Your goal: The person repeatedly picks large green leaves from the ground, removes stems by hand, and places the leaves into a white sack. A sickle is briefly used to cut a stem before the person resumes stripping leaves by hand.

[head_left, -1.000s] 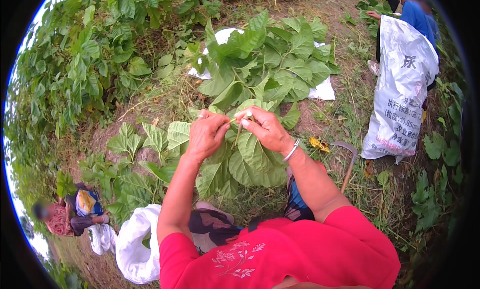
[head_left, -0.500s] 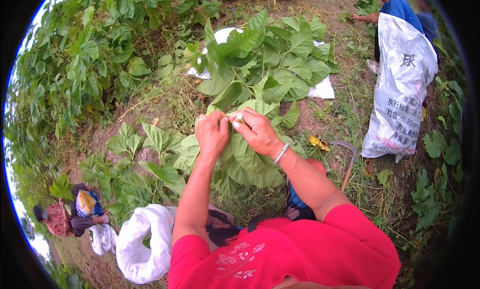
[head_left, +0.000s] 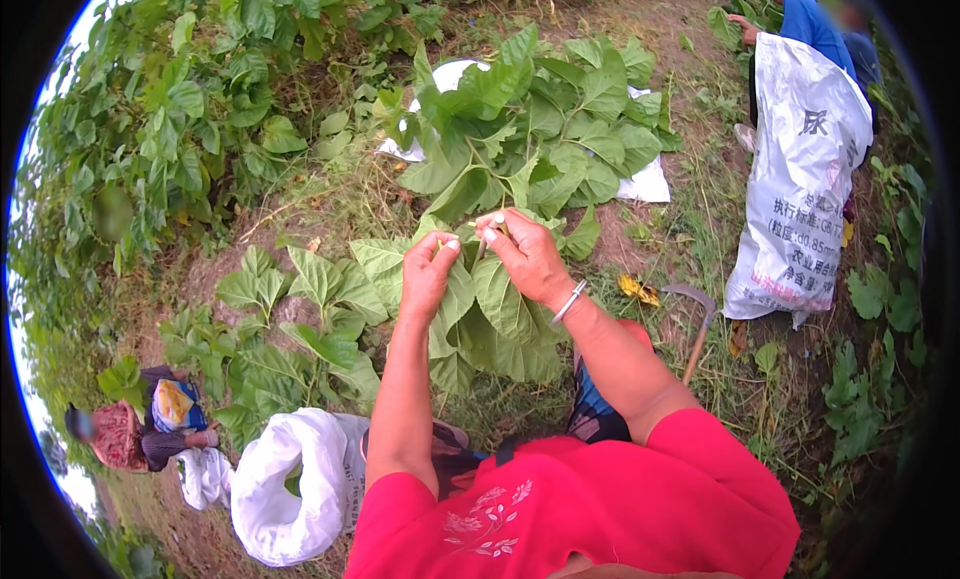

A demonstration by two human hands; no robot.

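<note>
My left hand (head_left: 427, 277) is closed in a pinch, thumb against forefinger, on what looks like the stalk of a broad green leaf (head_left: 380, 261). A short distance to its right, my right hand (head_left: 530, 262) grips a stem (head_left: 482, 244) between thumb and fingers. Large green leaves (head_left: 508, 314) hang below that hand, pale undersides partly showing. Just beyond both hands, a heap of cut leafy stems (head_left: 560, 119) lies on a white sheet (head_left: 648, 182). My fingers hide the exact ends of the stalks.
A sickle (head_left: 698, 324) lies on the grass to my right. Beyond it stands a full white sack (head_left: 800, 189), with a person in blue (head_left: 815, 24) behind. An open white bag (head_left: 285, 489) sits at lower left, near another person (head_left: 120, 434). Leafy plants (head_left: 150, 129) grow at left.
My hands have drawn apart from touching, leaving a gap between them. The right hand has shifted slightly right, and the leaves under it have swung. At upper right the person in blue has raised a hand.
</note>
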